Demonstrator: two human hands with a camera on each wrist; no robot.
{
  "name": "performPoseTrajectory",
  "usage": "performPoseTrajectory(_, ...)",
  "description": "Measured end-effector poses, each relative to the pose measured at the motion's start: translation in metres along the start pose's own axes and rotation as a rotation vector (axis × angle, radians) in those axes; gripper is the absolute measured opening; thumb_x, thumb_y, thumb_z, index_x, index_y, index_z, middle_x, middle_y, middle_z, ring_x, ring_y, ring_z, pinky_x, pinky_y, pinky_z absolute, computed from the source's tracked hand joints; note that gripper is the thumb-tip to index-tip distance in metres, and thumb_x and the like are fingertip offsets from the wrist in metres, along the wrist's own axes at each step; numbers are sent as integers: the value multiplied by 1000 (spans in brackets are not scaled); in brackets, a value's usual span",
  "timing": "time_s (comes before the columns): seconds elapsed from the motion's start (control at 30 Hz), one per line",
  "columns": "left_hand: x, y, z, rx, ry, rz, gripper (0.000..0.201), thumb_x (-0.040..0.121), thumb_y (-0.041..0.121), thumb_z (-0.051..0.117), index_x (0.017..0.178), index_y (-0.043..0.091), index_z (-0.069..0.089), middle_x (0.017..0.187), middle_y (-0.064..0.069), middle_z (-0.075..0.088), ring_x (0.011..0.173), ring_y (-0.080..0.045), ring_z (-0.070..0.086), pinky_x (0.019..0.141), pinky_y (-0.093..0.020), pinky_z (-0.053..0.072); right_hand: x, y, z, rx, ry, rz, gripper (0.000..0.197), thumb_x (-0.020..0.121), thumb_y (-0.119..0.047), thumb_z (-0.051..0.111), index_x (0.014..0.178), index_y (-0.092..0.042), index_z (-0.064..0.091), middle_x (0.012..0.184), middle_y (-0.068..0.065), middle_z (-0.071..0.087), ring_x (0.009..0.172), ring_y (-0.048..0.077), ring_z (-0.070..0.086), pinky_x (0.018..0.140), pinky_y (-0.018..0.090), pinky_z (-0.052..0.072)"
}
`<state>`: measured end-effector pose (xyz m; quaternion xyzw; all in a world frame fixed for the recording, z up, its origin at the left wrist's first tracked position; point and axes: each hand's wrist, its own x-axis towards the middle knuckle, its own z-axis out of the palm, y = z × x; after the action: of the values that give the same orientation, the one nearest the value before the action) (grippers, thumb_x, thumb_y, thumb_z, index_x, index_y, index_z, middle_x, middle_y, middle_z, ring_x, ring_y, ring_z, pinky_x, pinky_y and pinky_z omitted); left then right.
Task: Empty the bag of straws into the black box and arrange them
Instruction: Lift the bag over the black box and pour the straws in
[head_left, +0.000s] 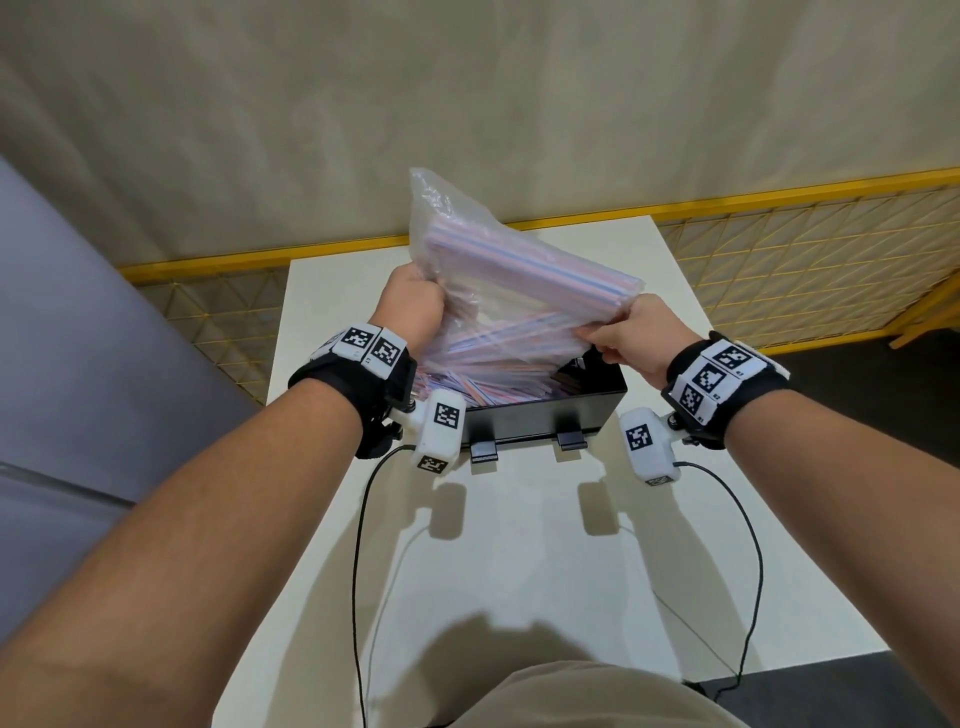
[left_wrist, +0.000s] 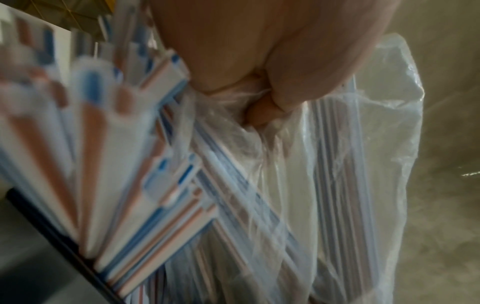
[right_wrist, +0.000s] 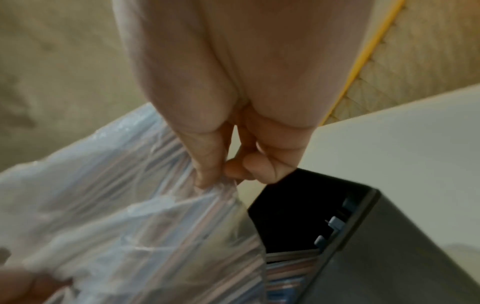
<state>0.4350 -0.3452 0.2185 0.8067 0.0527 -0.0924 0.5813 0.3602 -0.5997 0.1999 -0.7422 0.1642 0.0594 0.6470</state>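
A clear plastic bag (head_left: 498, 280) holding red, white and blue striped straws (head_left: 524, 270) is tipped mouth-down over the black box (head_left: 545, 418) on the white table (head_left: 519, 545). My left hand (head_left: 413, 306) grips the bag's left side in a fist. My right hand (head_left: 631, 332) pinches the bag's right edge between thumb and fingers. Several straws (head_left: 467, 387) lie in the box's left part. The left wrist view has my left hand (left_wrist: 262, 100) bunching the bag (left_wrist: 363, 144) beside loose straws (left_wrist: 124, 164). In the right wrist view my right hand (right_wrist: 221, 174) pinches the bag (right_wrist: 116, 205) above the box (right_wrist: 363, 236).
The box stands at the middle of the small table, with two black clips (head_left: 571, 439) on its near wall. A yellow mesh fence (head_left: 779, 260) runs behind the table below a beige wall. Cables (head_left: 363, 571) trail from both wrist cameras across the table's near half.
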Motion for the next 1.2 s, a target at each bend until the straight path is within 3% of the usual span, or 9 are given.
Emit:
performPoseTrajectory(0.1,3,-3,-2,28,-3,0,27,74,-6,45,84,7,66,74,-15,56,70,-24,52,66,-37,40,-2,0,-1,-32,17,-40,32,84,2,74,113,-8,65,78,3,65,64,15,58,59,27,50)
performPoseTrajectory(0.2,3,-2,-3,31,5,-6,22,74,-5,43,78,5,62,68,-12,52,64,-24,49,63,-34,39,-4,-2,-6,167,-121,37,33,88,-1,70,118,-13,63,88,3,71,69,17,66,60,27,54)
performPoseTrajectory(0.37,-2,2,-1,25,5,-20,33,81,-11,43,63,16,49,58,-4,45,57,-22,44,60,-32,35,-2,1,-8,156,18,-18,7,92,-10,69,99,-7,69,77,5,66,67,15,62,61,26,51)
performPoseTrajectory(0.57,-3,-1,-1,83,-2,-2,26,74,-4,43,89,-6,65,72,-9,58,69,-26,54,65,-32,42,-1,4,-6,40,98,-65,15,84,-15,79,72,-13,69,75,5,65,68,16,58,63,29,48)
performPoseTrajectory(0.73,-10,4,4,104,-10,52,36,79,-12,38,97,-1,68,76,-9,63,66,-24,56,60,-27,43,-1,3,-5,107,109,-31,29,76,14,73,86,-14,71,90,10,72,87,24,67,70,29,52)
performPoseTrajectory(0.87,-13,8,6,88,-20,70,33,77,-9,39,90,1,67,78,-10,66,70,-24,58,67,-28,45,-2,3,-4,102,158,-74,33,77,4,78,101,-18,71,84,-1,70,74,15,60,59,25,44)
performPoseTrajectory(0.97,-16,12,7,99,-10,71,33,82,-16,40,70,9,58,64,-2,55,60,-17,49,56,-25,40,-1,5,-5,120,150,-50,27,84,-13,78,109,-16,70,73,-9,64,65,10,52,62,28,45)
performPoseTrajectory(1.1,-13,10,7,68,2,72,31,81,-17,40,91,-5,67,80,-9,65,77,-23,61,73,-30,48,-2,6,-8,101,38,13,29,86,-7,75,113,-12,68,99,4,69,88,19,62,79,37,48)
performPoseTrajectory(1.2,-18,11,9,53,3,70,35,82,-17,40,93,-1,69,83,-7,66,79,-21,60,78,-31,49,-5,5,-10,137,-86,44,39,84,11,69,114,-12,66,108,13,67,97,25,63,86,39,49)
